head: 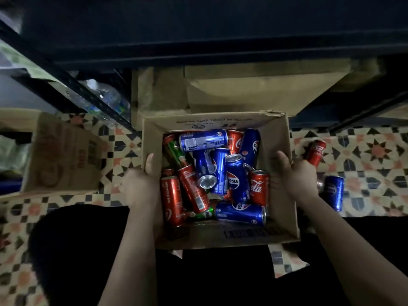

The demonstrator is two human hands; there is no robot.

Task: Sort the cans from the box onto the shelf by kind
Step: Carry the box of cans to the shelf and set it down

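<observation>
Head view, looking down in dim light onto a patterned tile floor (123, 138). At far left an empty brown carton (64, 155) lies tilted on the floor, beside a dark metal shelf upright (72, 93) with a clear plastic bottle (110, 98) behind it. The left hand (141, 184) grips the left wall of the open cardboard box (280, 173), thumb hooked over the rim inside and the remaining fingers hidden on the outer face. The box sits at centre between the two hands, its flaps open, in front of a lower shelf bay that holds a further carton (242, 89). Inside lies a loose heap of cans: red cola cans (172, 199) mainly along the left side and one upright at right, blue cola cans (238, 184) in the middle, at the rear and along the near edge, and a green can (176, 153) partly buried at left rear; most lie on their sides. The right hand (298, 175) clasps the right wall likewise, thumb inside the rim. Just beyond that hand, outside the box, a red can (315, 152) and a blue can (334, 193) lie on the floor. The dark shelf (220, 25) spans the top.
</observation>
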